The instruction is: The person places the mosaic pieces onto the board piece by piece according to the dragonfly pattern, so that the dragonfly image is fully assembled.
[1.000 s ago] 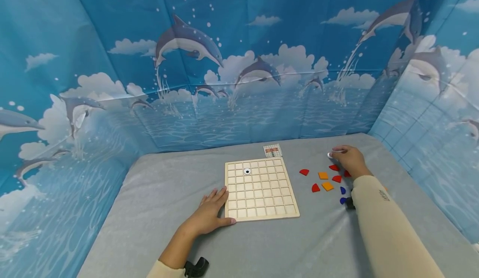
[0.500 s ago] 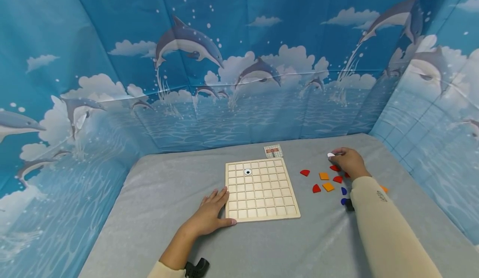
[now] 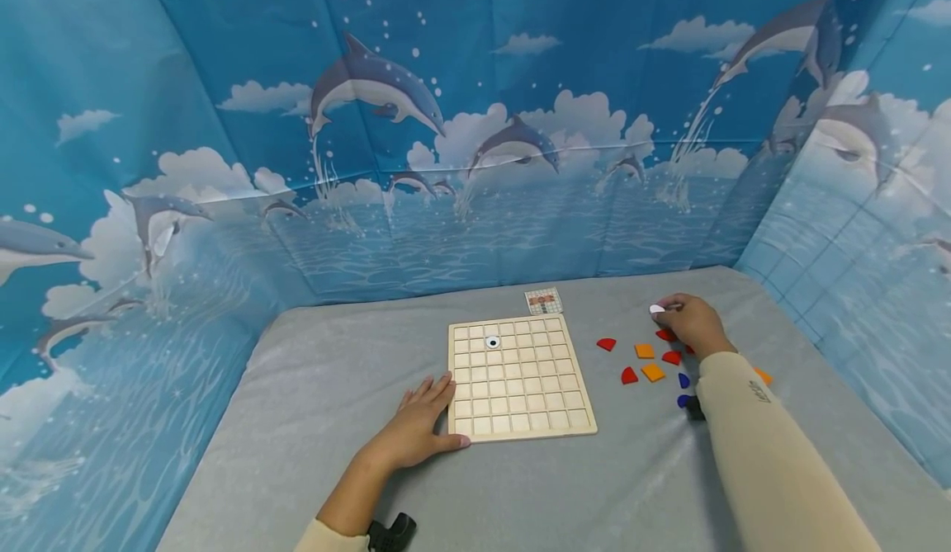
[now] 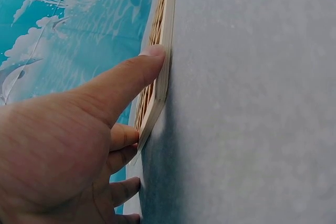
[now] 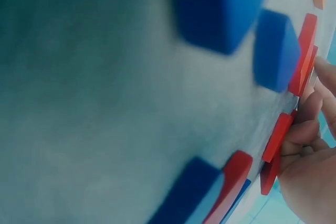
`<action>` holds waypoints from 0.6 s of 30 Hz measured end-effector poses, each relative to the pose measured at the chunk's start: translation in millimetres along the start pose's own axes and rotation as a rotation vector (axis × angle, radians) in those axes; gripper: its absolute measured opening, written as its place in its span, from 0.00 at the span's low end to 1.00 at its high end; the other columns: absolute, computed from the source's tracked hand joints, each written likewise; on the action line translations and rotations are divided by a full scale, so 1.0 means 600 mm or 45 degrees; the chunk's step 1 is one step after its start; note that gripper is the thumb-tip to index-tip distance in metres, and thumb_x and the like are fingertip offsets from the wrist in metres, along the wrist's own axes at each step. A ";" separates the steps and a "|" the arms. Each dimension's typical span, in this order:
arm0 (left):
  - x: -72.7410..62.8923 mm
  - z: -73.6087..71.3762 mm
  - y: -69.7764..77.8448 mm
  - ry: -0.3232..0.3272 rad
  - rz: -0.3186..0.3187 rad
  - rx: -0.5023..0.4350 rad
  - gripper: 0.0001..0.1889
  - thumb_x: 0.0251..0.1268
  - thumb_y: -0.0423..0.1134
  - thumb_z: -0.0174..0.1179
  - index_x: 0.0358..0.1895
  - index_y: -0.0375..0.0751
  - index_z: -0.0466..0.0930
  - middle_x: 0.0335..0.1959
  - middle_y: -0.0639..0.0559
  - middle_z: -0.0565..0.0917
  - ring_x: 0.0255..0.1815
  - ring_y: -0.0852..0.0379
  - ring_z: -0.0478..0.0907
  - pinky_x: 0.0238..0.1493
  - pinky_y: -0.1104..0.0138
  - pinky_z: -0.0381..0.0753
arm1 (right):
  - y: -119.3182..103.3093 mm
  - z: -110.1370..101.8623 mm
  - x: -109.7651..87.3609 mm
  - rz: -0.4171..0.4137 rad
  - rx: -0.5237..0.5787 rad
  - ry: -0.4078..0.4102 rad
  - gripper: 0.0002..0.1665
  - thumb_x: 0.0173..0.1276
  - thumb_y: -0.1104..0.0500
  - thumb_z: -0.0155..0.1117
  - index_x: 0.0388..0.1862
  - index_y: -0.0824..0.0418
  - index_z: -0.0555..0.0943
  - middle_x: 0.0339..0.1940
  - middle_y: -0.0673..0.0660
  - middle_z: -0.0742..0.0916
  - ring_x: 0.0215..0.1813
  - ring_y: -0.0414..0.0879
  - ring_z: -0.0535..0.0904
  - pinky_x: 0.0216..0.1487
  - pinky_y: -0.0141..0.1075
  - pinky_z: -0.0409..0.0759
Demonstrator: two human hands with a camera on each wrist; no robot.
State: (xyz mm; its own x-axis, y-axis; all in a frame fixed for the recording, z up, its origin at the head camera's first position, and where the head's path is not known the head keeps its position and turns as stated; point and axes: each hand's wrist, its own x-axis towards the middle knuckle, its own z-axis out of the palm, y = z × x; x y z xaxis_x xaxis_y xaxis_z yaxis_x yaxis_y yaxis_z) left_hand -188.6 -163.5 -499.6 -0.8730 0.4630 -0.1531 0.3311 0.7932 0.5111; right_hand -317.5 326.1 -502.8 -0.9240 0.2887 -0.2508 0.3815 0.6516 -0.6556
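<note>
My left hand (image 3: 419, 420) rests spread at the near left corner of a wooden grid board (image 3: 520, 375). Its thumb lies on the near edge and its fingers reach along the left side; the left wrist view shows the thumb (image 4: 131, 77) on the rim. One white disc with a black dot (image 3: 493, 342) sits in a cell toward the board's far left. Over at the far right, my right hand (image 3: 694, 323) pinches a white rounded piece (image 3: 656, 309) between thumb and fingers. Just below it lie red quarter-round pieces (image 3: 672, 358); the right wrist view does not show the white piece.
Orange squares (image 3: 653, 372), a red piece (image 3: 606, 344) and blue rounded pieces (image 3: 683, 380) lie scattered right of the board. A small printed card (image 3: 544, 300) lies behind the board. Dolphin-print curtains (image 3: 416, 230) border the grey cloth-covered table (image 3: 334, 354).
The white piece at my right fingertips has tilted, showing more of its pale face. My right hand has barely shifted, and my left hand stays on the board's corner.
</note>
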 end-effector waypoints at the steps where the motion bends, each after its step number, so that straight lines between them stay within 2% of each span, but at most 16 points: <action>1: 0.000 0.000 0.000 0.000 0.000 0.000 0.51 0.62 0.61 0.67 0.81 0.39 0.53 0.84 0.46 0.50 0.85 0.37 0.43 0.79 0.35 0.44 | 0.000 -0.001 0.000 -0.003 -0.003 -0.002 0.26 0.76 0.52 0.60 0.65 0.65 0.74 0.59 0.70 0.78 0.51 0.60 0.74 0.46 0.46 0.78; 3: 0.000 -0.001 0.000 0.001 0.002 -0.002 0.51 0.62 0.61 0.67 0.81 0.39 0.53 0.84 0.46 0.50 0.85 0.37 0.43 0.79 0.35 0.44 | 0.001 -0.003 0.002 -0.003 0.002 -0.014 0.26 0.76 0.51 0.59 0.66 0.65 0.73 0.59 0.71 0.77 0.51 0.61 0.73 0.47 0.47 0.78; 10: 0.000 0.000 -0.003 -0.007 0.006 -0.001 0.52 0.62 0.62 0.66 0.81 0.39 0.52 0.84 0.46 0.50 0.85 0.36 0.43 0.79 0.35 0.43 | -0.009 -0.011 0.002 -0.017 0.036 -0.082 0.28 0.77 0.50 0.57 0.68 0.65 0.71 0.61 0.70 0.77 0.51 0.59 0.73 0.42 0.39 0.75; 18: -0.002 0.000 -0.001 -0.007 0.005 -0.003 0.52 0.62 0.62 0.66 0.81 0.39 0.52 0.84 0.47 0.50 0.85 0.37 0.43 0.79 0.35 0.43 | -0.028 -0.008 -0.003 -0.128 0.106 -0.116 0.29 0.77 0.50 0.57 0.69 0.65 0.70 0.63 0.69 0.78 0.58 0.59 0.76 0.56 0.47 0.81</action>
State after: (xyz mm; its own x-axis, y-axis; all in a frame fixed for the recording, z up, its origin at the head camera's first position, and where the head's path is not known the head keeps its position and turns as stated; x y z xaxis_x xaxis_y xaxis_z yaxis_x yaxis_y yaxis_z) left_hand -187.9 -164.6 -499.9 -0.8696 0.4684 -0.1559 0.3336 0.7904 0.5137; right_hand -322.4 318.1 -488.1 -0.9574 0.1579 -0.2419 0.2871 0.6127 -0.7363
